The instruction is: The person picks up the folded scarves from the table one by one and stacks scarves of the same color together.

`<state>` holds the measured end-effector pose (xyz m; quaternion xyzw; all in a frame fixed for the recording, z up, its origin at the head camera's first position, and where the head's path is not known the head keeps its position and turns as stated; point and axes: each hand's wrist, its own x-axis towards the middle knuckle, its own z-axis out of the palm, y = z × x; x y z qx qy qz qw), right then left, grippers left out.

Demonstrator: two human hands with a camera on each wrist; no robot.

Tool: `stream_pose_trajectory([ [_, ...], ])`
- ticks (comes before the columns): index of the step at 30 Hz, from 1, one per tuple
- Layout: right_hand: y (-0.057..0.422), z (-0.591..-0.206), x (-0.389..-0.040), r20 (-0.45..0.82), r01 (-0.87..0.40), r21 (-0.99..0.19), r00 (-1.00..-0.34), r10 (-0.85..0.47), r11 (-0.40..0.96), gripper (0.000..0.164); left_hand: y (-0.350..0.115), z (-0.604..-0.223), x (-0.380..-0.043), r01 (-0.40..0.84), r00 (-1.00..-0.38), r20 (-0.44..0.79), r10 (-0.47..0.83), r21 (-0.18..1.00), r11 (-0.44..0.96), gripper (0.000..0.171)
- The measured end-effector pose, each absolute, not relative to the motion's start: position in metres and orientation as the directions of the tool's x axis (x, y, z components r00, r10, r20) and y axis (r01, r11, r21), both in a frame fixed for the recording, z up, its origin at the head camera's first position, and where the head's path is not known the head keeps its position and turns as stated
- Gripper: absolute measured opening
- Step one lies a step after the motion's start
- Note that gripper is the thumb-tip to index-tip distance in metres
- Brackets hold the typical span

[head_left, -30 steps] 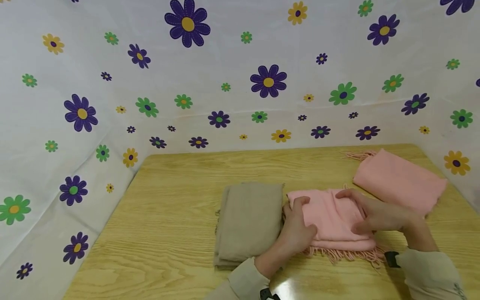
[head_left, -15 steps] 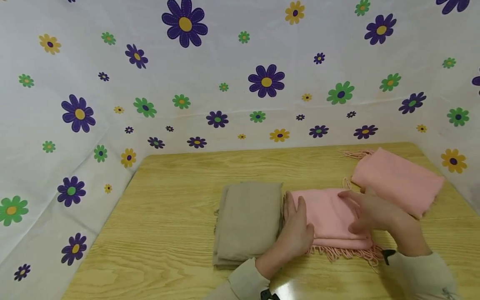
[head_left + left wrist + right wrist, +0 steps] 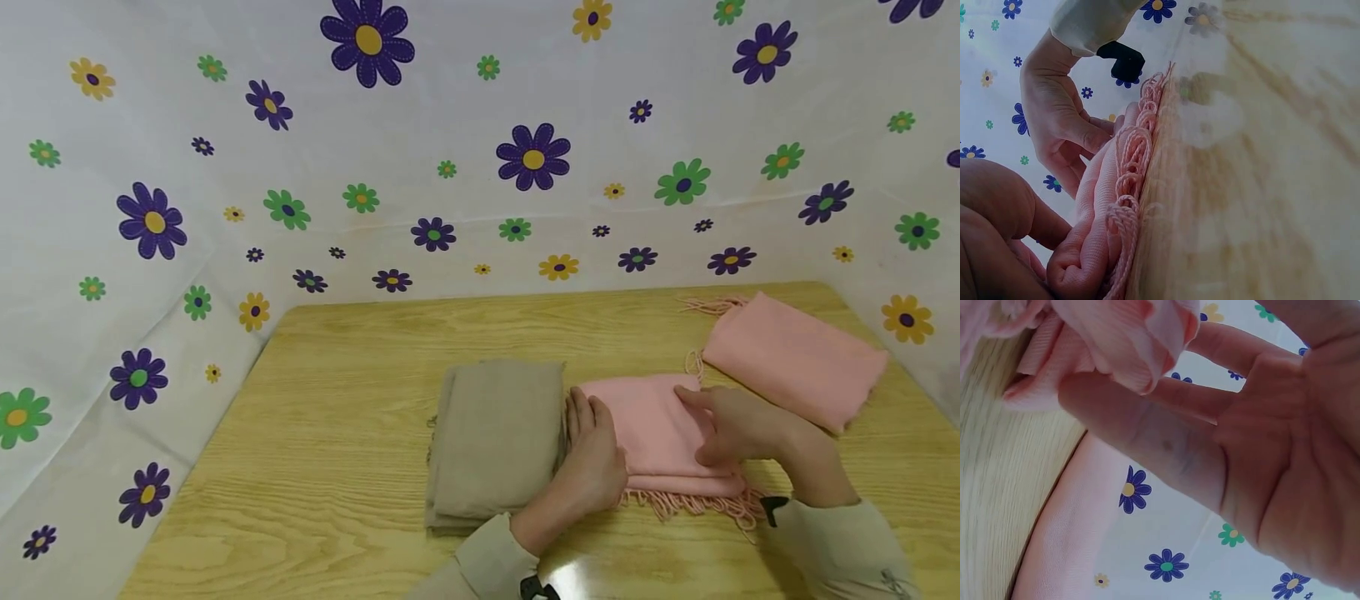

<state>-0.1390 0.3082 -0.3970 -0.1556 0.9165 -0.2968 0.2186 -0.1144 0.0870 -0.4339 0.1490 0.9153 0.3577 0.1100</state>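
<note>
A folded pink fringed scarf [image 3: 652, 425] lies on the table, its fringe [image 3: 1132, 159] spilling along the front edge. My left hand [image 3: 596, 458] rests along its left side with fingers fairly straight, the thumb near the front corner. At the right side, my right hand [image 3: 746, 429] holds the edge between thumb and fingers. The right wrist view shows fingers [image 3: 1147, 434] reaching under the scarf's upper layers [image 3: 1125, 347], with a lower fold beneath them. Close to the left hand is a folded beige cloth [image 3: 498, 437]. The left fingertips are partly hidden against the scarf's side.
A second folded pink scarf [image 3: 795, 358] lies at the back right, its fringe pointing left. The wood-grain table [image 3: 322, 433] meets a white flower-print sheet [image 3: 450, 117] at the back and sides.
The left fingers have shifted from over the pink scarf's top to its left side. Wrinkles on top have smoothed out. The right hand stays at the right edge with a slight shift.
</note>
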Motion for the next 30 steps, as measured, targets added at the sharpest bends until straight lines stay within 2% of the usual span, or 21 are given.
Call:
stream_pose_trajectory([
  [8,0.305,-0.396,-0.138,-0.305,-0.155,-0.602,-0.862,-0.405,0.784,0.091,0.086,-0.432,-0.113,0.162,-0.929,-0.137,0.344,0.685,0.710,0.070],
  [15,0.303,-0.394,-0.137,-0.297,-0.163,-0.589,-0.867,-0.399,0.792,0.090,0.085,-0.432,-0.113,0.173,-0.926,-0.143,0.349,0.662,0.730,0.079],
  [30,0.291,-0.397,-0.121,-0.293,-0.141,-0.582,-0.882,-0.369,0.801,0.091,0.073,-0.437,-0.105,0.188,-0.908,-0.145,0.393,0.695,0.694,0.080],
])
